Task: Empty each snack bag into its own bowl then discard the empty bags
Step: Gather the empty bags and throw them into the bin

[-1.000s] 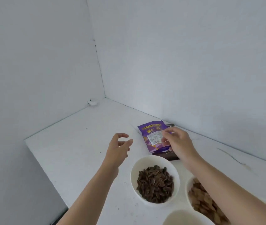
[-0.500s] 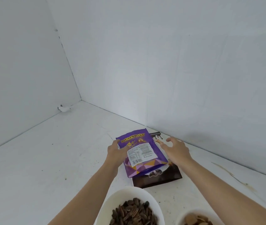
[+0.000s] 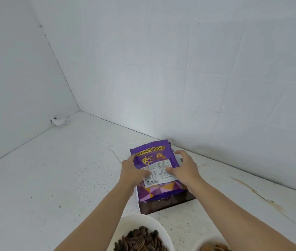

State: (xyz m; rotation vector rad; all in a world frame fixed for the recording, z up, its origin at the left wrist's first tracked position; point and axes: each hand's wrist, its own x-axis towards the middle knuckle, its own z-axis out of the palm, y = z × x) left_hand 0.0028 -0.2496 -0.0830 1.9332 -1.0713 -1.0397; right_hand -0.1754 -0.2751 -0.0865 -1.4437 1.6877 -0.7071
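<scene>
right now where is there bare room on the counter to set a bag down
Free: the counter left of the purple bag and seed bowl, out to the left wall; the stretch right of the brown bag, along the back wall. Crowded: the middle, around those.

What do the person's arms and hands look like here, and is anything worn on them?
Both arms are bare: the left arm and the right arm show no sleeves as far as the bottom edge of the picture. The left hand and the right hand wear no gloves, and no watch, bracelet or ring shows.
</scene>
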